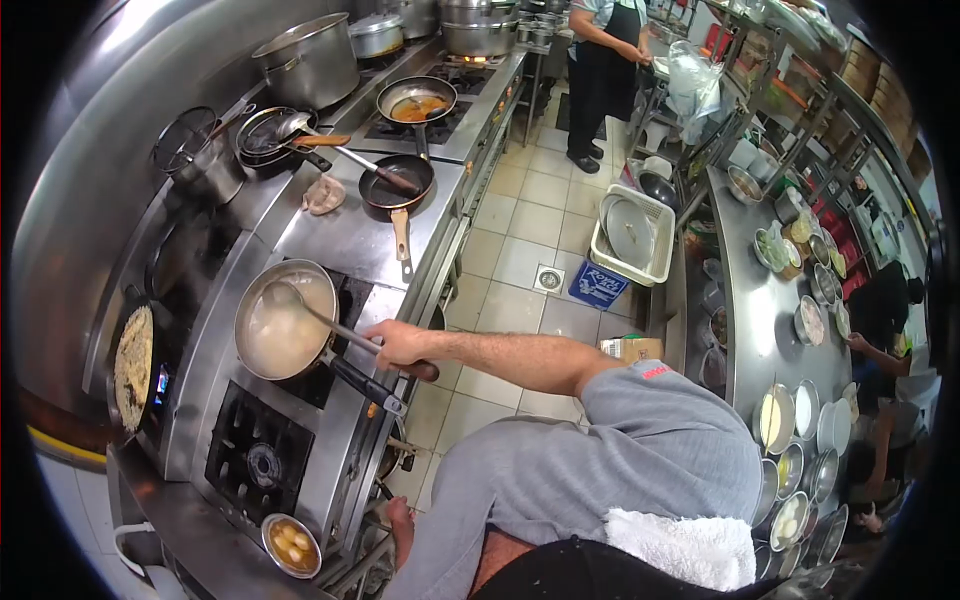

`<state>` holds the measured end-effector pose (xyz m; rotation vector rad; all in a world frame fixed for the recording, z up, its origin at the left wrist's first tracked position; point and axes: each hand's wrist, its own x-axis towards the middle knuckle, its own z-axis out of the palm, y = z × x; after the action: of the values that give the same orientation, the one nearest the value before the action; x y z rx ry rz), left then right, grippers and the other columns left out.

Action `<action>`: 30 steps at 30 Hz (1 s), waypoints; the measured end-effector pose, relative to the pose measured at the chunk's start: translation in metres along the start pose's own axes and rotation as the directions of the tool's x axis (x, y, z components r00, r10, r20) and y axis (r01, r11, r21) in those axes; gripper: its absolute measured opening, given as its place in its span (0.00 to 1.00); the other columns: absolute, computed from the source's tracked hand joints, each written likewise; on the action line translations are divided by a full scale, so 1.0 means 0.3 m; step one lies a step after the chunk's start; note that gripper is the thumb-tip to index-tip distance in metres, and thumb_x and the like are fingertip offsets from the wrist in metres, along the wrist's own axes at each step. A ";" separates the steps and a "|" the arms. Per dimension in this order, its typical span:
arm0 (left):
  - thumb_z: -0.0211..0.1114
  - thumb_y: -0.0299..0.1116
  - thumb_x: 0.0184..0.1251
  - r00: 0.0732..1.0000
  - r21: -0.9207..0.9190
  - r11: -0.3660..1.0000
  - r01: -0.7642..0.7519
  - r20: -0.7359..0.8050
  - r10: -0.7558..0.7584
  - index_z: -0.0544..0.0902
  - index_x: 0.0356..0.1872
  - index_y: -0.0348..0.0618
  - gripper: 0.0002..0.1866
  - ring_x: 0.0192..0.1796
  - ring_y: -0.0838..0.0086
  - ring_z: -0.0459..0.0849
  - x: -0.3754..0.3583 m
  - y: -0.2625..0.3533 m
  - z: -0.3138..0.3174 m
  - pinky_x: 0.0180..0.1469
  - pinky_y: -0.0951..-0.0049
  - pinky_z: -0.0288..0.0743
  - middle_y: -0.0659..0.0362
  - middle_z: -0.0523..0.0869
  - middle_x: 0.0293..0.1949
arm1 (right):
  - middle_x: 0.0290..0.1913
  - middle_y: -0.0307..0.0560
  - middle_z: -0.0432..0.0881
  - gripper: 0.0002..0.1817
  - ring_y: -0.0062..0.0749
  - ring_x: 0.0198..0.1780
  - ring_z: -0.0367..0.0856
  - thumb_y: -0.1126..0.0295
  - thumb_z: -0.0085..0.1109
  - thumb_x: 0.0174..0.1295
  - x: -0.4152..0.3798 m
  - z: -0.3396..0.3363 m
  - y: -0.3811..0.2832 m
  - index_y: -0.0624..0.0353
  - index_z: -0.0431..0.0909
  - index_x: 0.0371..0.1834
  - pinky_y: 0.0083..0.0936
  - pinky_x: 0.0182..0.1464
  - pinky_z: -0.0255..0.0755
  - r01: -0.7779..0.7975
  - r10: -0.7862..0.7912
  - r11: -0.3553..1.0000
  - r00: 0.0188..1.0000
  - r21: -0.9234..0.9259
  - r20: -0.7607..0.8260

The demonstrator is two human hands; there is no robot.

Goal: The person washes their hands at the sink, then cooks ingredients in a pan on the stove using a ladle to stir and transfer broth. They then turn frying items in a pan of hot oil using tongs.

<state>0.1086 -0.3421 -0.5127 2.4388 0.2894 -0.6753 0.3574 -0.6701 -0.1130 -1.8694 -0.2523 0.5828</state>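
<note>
My right hand [400,345] grips the ladle [338,328], its long handle pointing ahead into the pan [242,325] just beyond; my left hand [400,515] is farther away, its grasp unclear to me.

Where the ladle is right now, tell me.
Left of centre in the head view, the ladle dips into the pan of pale liquid, its handle gripped by the right hand.
</note>
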 end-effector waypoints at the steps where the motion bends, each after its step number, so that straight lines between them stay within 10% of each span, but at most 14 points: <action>1: 0.54 0.28 0.51 0.992 -0.241 0.962 0.128 0.019 -0.127 0.70 0.21 0.46 0.04 0.18 0.76 0.64 0.012 0.027 -0.014 0.14 0.74 0.58 0.64 0.64 0.17 | 0.21 0.50 0.74 0.19 0.33 0.22 0.76 0.77 0.52 0.40 -0.012 0.014 -0.021 0.62 0.71 0.41 0.30 0.22 0.72 -0.001 0.001 1.000 1.000 -0.004 -0.006; 4: 0.55 0.27 0.52 0.921 -0.698 0.630 0.341 0.114 -0.373 0.70 0.22 0.46 0.03 0.19 0.78 0.64 0.033 0.138 -0.073 0.15 0.75 0.59 0.65 0.65 0.18 | 0.18 0.46 0.72 0.15 0.29 0.16 0.73 0.78 0.55 0.40 -0.026 0.050 -0.061 0.63 0.71 0.36 0.26 0.15 0.68 -0.099 0.081 0.924 0.995 0.369 0.065; 9: 0.57 0.31 0.53 0.942 -0.826 0.484 0.290 0.155 -0.299 0.73 0.35 0.46 0.08 0.23 0.78 0.67 0.108 0.304 -0.141 0.20 0.76 0.62 0.65 0.67 0.22 | 0.17 0.41 0.71 0.11 0.24 0.14 0.71 0.78 0.58 0.42 -0.026 0.073 -0.068 0.60 0.70 0.31 0.22 0.13 0.66 -0.220 0.107 0.756 0.971 0.617 0.215; 12: 0.61 0.36 0.53 0.946 -0.844 0.470 0.258 0.122 -0.299 0.70 0.45 0.47 0.18 0.26 0.77 0.70 0.155 0.362 -0.141 0.23 0.76 0.64 0.64 0.72 0.27 | 0.20 0.44 0.72 0.31 0.25 0.16 0.71 0.78 0.57 0.45 -0.040 0.066 -0.067 0.68 0.57 0.55 0.22 0.15 0.65 -0.250 0.091 0.756 0.955 0.605 0.281; 16: 0.64 0.42 0.51 0.943 -0.842 0.464 0.274 0.139 -0.303 0.69 0.48 0.48 0.24 0.29 0.76 0.72 0.198 0.424 -0.167 0.24 0.76 0.64 0.63 0.75 0.32 | 0.20 0.44 0.73 0.32 0.25 0.16 0.71 0.78 0.58 0.45 -0.081 0.060 -0.072 0.68 0.56 0.56 0.22 0.16 0.66 -0.253 0.076 0.751 0.951 0.610 0.300; 19: 0.66 0.48 0.48 0.934 -0.865 0.382 0.325 0.230 -0.273 0.72 0.39 0.50 0.21 0.31 0.78 0.73 0.193 0.483 -0.209 0.25 0.76 0.64 0.67 0.75 0.32 | 0.21 0.44 0.73 0.33 0.26 0.16 0.71 0.77 0.58 0.44 -0.105 0.060 -0.054 0.68 0.56 0.56 0.22 0.17 0.66 -0.248 0.062 0.755 0.949 0.607 0.311; 22: 0.63 0.45 0.53 0.993 -0.966 0.245 0.089 0.066 -0.100 0.69 0.18 0.48 0.16 0.05 0.78 0.57 0.221 0.491 -0.185 0.07 0.79 0.45 0.66 0.63 0.07 | 0.23 0.46 0.75 0.34 0.26 0.18 0.72 0.77 0.59 0.44 -0.123 0.077 -0.047 0.66 0.57 0.57 0.22 0.18 0.66 -0.205 0.120 0.758 0.977 0.619 0.176; 24: 0.65 0.45 0.51 0.981 -0.921 0.358 0.151 0.094 -0.170 0.66 0.16 0.49 0.18 0.06 0.79 0.59 0.194 0.517 -0.221 0.08 0.78 0.46 0.66 0.62 0.07 | 0.23 0.45 0.75 0.35 0.27 0.21 0.73 0.77 0.59 0.44 -0.139 0.076 -0.066 0.67 0.57 0.59 0.24 0.21 0.67 -0.199 0.120 0.769 0.978 0.607 0.169; 26: 0.71 0.45 0.44 0.992 -0.980 0.160 0.118 0.110 -0.059 0.70 0.25 0.48 0.19 0.10 0.79 0.61 0.256 0.423 -0.167 0.12 0.79 0.55 0.67 0.62 0.10 | 0.26 0.47 0.76 0.33 0.27 0.22 0.73 0.77 0.57 0.46 -0.122 0.088 -0.049 0.68 0.57 0.59 0.24 0.21 0.67 -0.146 0.087 0.795 0.988 0.589 0.128; 30: 0.73 0.49 0.37 0.941 -0.942 0.233 0.241 0.169 -0.292 0.71 0.43 0.48 0.31 0.31 0.75 0.71 0.246 0.481 -0.207 0.22 0.77 0.64 0.61 0.72 0.32 | 0.23 0.46 0.75 0.32 0.26 0.17 0.72 0.76 0.58 0.44 -0.127 0.070 -0.091 0.68 0.60 0.56 0.21 0.17 0.67 -0.111 0.041 0.849 0.989 0.517 0.145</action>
<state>0.2460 -0.4179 -0.4387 1.1701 0.8764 -0.3624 0.3169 -0.6597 -0.0830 -1.3150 -0.0873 0.7454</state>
